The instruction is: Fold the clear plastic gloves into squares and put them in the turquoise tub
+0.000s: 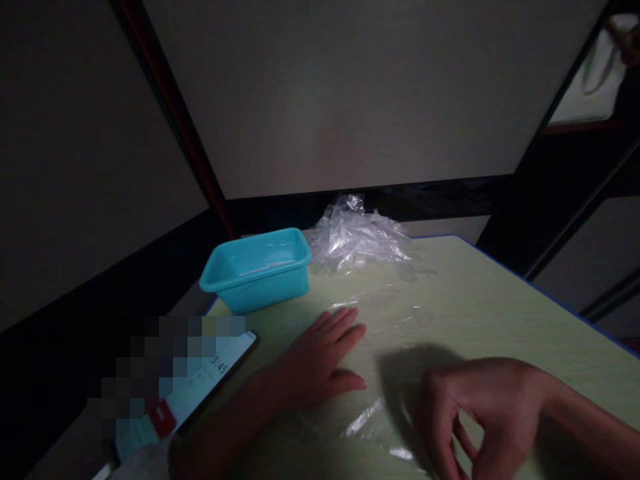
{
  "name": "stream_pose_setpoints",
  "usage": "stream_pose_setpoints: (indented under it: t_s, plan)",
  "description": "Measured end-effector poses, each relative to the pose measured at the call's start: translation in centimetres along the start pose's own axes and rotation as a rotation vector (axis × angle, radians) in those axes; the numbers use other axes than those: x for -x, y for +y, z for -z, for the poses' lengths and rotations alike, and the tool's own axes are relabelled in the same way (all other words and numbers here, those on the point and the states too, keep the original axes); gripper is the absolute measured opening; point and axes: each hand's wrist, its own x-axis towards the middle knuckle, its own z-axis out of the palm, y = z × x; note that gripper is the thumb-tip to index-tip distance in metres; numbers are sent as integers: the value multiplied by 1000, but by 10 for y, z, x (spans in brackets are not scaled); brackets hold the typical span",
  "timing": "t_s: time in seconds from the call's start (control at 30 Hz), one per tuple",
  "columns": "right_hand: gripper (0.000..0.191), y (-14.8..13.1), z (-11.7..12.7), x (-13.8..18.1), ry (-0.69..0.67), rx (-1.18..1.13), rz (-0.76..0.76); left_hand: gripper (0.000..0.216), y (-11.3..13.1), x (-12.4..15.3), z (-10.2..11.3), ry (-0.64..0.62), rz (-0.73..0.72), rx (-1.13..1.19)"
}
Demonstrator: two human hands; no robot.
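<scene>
A clear plastic bag (363,419) lies spread on the table, its edges showing mainly as shiny creases. My left hand (325,367) rests palm down on it, fingers stretched out and slightly spread. To the right, my right hand (480,413) is bent at the wrist with its fingers curled down toward the thumb. Its fingertips reach the bottom edge of the picture and are blurred, so anything pinched there cannot be made out. Beyond the hands, a crumpled heap of clear plastic bags (360,237) sits at the table's far edge.
A turquoise plastic basket (265,283) stands at the far left of the pale yellow table (500,307). Beside my left forearm lies a phone (200,387) with its screen lit, partly pixelated. Light panels (350,100) with dark frames rise behind the table.
</scene>
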Motion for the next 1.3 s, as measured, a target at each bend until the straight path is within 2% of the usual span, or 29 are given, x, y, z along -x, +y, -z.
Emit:
stream_pose_setpoints:
  t_s: [0.1, 0.23, 0.3, 0.4, 0.47, 0.53, 0.7, 1.0, 1.17, 1.3]
  plan:
    - [18, 6, 7, 2, 271, 35, 85, 68, 4, 0, -6, -20, -54, -29]
    - [14, 18, 15, -1, 790, 120, 123, 68, 7, 3, -11, 21, -96, -32]
    - [13, 25, 20, -3, 979, 226, 100, 65, 6, 2, -13, 107, -80, -16]
    - [12, 38, 27, -7, 1111, 409, 30, 52, -2, -2, -16, 337, 65, 60]
    - [15, 45, 31, -10, 1131, 475, -4, 50, -9, -6, -19, 445, 189, 148]
    - [17, 49, 34, -14, 1116, 502, -8, 53, -16, -10, -21, 479, 275, 238]
    - [19, 53, 37, -24, 1053, 545, 0, 62, -22, -20, -23, 531, 348, 378]
    - [19, 53, 36, -27, 1040, 586, 18, 55, -19, -25, -16, 555, 323, 623]
    - [22, 54, 36, -28, 1045, 547, 42, 55, -18, -26, -13, 543, 291, 665]
    - [23, 54, 37, -28, 1057, 493, 66, 48, -14, -25, -10, 538, 197, 637]
